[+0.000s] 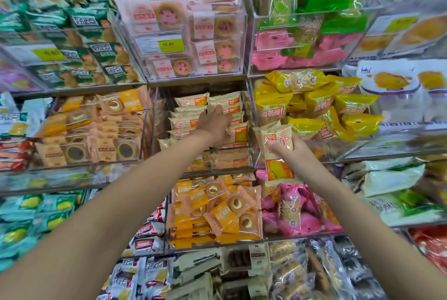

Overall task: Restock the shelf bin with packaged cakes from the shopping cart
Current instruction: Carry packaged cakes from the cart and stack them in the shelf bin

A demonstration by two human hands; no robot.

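Observation:
A clear shelf bin [242, 148] in the middle row holds stacked cream-and-orange packaged cakes [191, 102]. My left hand [215, 123] reaches into this bin, fingers stretched out flat against the stacked packs. My right hand [287, 148] is just right of the bin's front and grips a bundle of the same cream cake packs [277, 152], held upright, with an orange cake picture on the lower part. The shopping cart is out of view.
Clear bins fill the shelves all round: pink cake packs [169, 19] above, yellow bags [314, 106] to the right, orange ring-cake packs [217, 207] below, pink bags [297, 207] at lower right, green packs [92, 40] at upper left.

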